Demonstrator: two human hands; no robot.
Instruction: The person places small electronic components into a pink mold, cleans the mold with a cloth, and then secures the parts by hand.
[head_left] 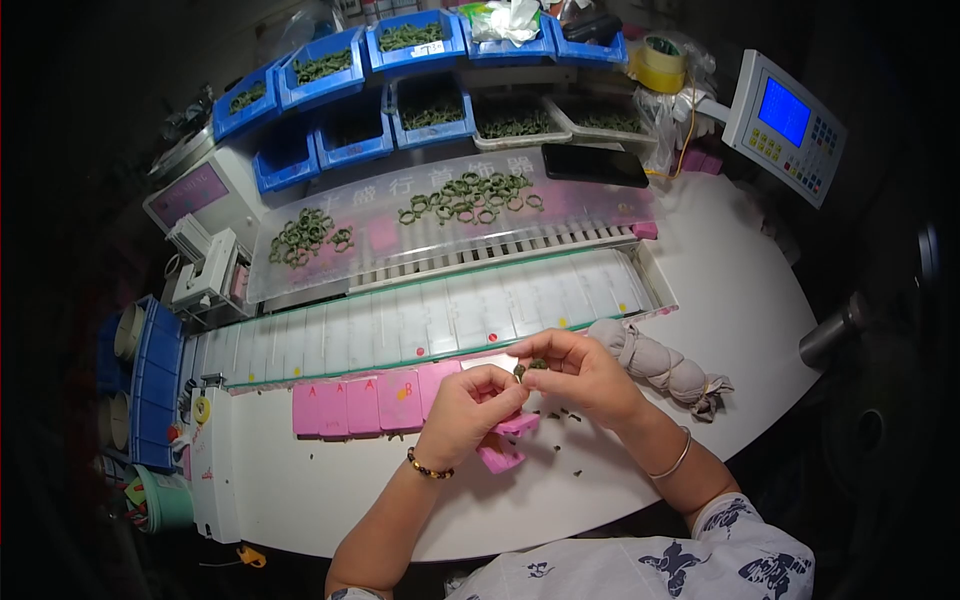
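Observation:
My left hand (468,412) and my right hand (592,378) meet over the front of the white table, both with fingers pinched. Between their fingertips is a small dark green piece (537,364), partly hidden; its exact shape is unclear. Just below my hands lie a pink block (500,456) and several small dark bits (557,449). A row of pink blocks (362,405), some with red marks, runs off to the left of my left hand. Farther back, small green rings (470,198) are spread on a translucent sheet (375,265), with another heap of green rings (300,238) at its left.
Blue bins (415,40) of green pieces stand at the back. A dark phone (595,165) lies on the sheet. Long white panels (390,325) cross the table. A rolled grey cloth (660,362) sits right of my right hand; a control screen (785,112) stands at far right.

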